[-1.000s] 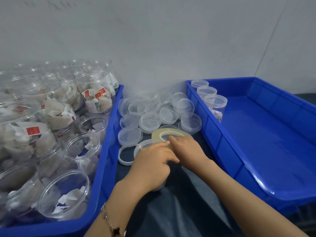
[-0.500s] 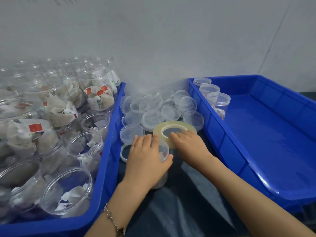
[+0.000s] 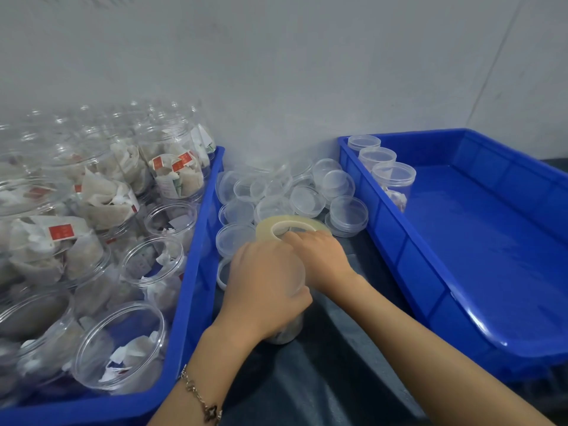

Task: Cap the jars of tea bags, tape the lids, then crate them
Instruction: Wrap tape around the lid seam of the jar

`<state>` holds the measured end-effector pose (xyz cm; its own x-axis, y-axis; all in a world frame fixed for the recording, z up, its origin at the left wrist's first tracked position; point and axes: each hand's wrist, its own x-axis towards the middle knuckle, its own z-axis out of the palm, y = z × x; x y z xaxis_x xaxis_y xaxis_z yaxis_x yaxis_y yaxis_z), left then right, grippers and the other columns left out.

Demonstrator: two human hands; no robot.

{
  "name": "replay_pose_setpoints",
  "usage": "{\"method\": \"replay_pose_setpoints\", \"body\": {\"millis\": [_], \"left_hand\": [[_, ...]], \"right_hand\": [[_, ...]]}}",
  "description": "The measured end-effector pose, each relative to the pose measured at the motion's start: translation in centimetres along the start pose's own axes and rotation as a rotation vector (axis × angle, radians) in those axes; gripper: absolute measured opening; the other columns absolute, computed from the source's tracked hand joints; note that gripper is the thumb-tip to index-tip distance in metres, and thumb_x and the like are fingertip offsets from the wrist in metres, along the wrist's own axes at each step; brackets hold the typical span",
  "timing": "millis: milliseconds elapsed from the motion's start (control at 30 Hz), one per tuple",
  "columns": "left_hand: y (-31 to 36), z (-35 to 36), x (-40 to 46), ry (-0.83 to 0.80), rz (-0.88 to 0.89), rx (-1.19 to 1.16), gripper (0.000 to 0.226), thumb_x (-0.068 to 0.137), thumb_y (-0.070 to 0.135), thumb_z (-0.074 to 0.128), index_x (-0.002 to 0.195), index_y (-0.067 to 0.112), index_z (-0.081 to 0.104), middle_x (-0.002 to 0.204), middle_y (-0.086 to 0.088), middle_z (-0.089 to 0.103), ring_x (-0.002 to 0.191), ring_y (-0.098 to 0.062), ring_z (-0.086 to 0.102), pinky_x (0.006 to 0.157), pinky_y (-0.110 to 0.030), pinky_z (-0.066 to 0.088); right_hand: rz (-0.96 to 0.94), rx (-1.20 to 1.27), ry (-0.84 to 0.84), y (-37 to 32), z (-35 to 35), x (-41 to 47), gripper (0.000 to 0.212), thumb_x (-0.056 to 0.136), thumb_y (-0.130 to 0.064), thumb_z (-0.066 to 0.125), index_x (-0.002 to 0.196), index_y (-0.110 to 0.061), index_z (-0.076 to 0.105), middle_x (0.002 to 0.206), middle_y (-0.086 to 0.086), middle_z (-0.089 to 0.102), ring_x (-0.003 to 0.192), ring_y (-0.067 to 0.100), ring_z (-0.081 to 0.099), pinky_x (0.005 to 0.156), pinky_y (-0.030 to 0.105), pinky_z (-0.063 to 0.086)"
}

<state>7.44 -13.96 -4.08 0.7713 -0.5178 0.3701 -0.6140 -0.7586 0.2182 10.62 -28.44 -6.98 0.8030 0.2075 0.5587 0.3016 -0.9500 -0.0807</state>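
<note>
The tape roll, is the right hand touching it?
Touching. The head view shows the right hand with its fingers laid over the near rim of the tape roll, no gap between them.

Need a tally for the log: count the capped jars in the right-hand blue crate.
3, in a row along the right crate's left wall: far-corner jar, middle jar, nearest jar. None seem hidden.

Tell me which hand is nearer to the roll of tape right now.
Right. The right hand touches the tape roll, its fingers on the near rim. The left hand sits nearer the person, wrapped over the capped jar, just short of the roll.
</note>
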Motion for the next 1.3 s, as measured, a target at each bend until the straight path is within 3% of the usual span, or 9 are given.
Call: {"method": "replay_pose_setpoints", "body": {"millis": [67,200,400,567,667,767,867,1033,1300], "left_hand": [[0.2,0.1,0.0,0.014,-0.011,0.038,0.073,0.067,0.059,0.040,0.112,0.009,0.067,0.112,-0.006,0.063,0.111,-0.029,0.056,0.100,-0.045,0.037],[0.0,0.0,-0.1,-0.071,-0.080,0.099,0.089,0.066,0.083,0.038,0.135,0.029,0.049,0.135,0.013,0.044,0.126,-0.014,0.025,0.102,-0.032,0.011],[0.2,-0.8,-0.9,-0.150,-0.005,0.180,0.073,0.089,0.055,0.048,0.150,0.024,0.023,0.154,0.014,0.026,0.132,-0.013,0.030,0.104,-0.028,0.027],[-1.1,-1.5,-0.7,-0.293,-0.053,0.007,0.068,0.098,0.031,0.046,0.151,0.034,0.003,0.157,0.022,-0.004,0.145,-0.004,-0.004,0.114,-0.024,0.001],[-1.7,-1.6,-0.9,-0.316,-0.047,-0.051,0.067,0.098,0.026,0.047,0.150,0.035,0.006,0.145,0.031,-0.010,0.142,0.001,-0.010,0.112,-0.021,-0.008],[-2.1,-1.7,-1.2,-0.305,-0.055,-0.079,0.067,0.098,0.023,0.049,0.149,0.039,0.009,0.137,0.035,-0.010,0.129,0.012,-0.014,0.109,-0.018,-0.010],[-1.9,-1.3,-1.3,-0.257,-0.062,-0.109,0.067,0.096,0.018,0.052,0.149,0.038,0.014,0.148,0.032,0.000,0.132,0.011,-0.011,0.110,-0.018,-0.007],[-2.2,-1.5,-1.4,-0.259,-0.080,-0.164,0.066,0.094,0.017,0.056,0.147,0.034,0.022,0.148,0.029,0.009,0.134,0.011,-0.003,0.112,-0.019,-0.004],[-2.1,-0.1,-1.5,-0.242,-0.094,0.038,0.069,0.098,0.027,0.046,0.151,0.028,0.003,0.158,0.015,-0.002,0.146,-0.007,-0.006,0.116,-0.028,-0.004]], "right_hand": [[0.046,0.004,-0.047,0.0,0.5,-0.1,0.020,0.069,-0.009,0.072,0.075,-0.010,0.054,0.062,0.006,0.061,0.055,0.029,0.058,0.048,0.027,0.026],[0.067,-0.066,-0.203,0.4,0.5,-0.2,0.014,0.085,-0.026,0.055,0.090,-0.015,0.047,0.085,0.002,0.065,0.077,0.026,0.060,0.057,0.030,0.028],[0.052,-0.111,-0.243,1.1,-1.0,-1.9,0.030,0.083,-0.023,0.054,0.111,-0.016,0.050,0.091,0.002,0.067,0.080,0.031,0.062,0.056,0.031,0.031],[-0.090,-0.064,-0.086,0.4,-2.9,-3.6,0.055,0.050,-0.007,0.079,0.104,-0.009,0.068,0.054,0.004,0.062,0.041,0.030,0.054,0.037,0.022,0.031],[-0.028,-0.049,-0.132,1.4,-3.8,-3.9,0.054,0.067,-0.016,0.075,0.119,-0.013,0.060,0.072,0.004,0.069,0.057,0.032,0.060,0.046,0.028,0.036],[-0.113,-0.075,-0.090,2.5,-4.4,-4.8,0.038,0.066,-0.013,0.078,0.101,-0.007,0.067,0.063,0.005,0.065,0.048,0.031,0.056,0.040,0.030,0.038],[-0.175,-0.170,0.037,2.5,-4.6,-5.2,0.028,0.055,-0.003,0.078,0.081,-0.007,0.069,0.055,0.002,0.057,0.045,0.025,0.053,0.041,0.026,0.036],[-0.215,-0.300,0.133,2.6,-4.3,-3.3,0.021,0.056,0.000,0.077,0.069,-0.010,0.064,0.051,0.000,0.052,0.043,0.019,0.049,0.046,0.025,0.037],[-0.136,-0.269,0.210,2.1,-4.6,-5.1,0.025,0.052,0.003,0.077,0.066,-0.009,0.060,0.050,0.001,0.047,0.042,0.022,0.046,0.044,0.025,0.029]]}}
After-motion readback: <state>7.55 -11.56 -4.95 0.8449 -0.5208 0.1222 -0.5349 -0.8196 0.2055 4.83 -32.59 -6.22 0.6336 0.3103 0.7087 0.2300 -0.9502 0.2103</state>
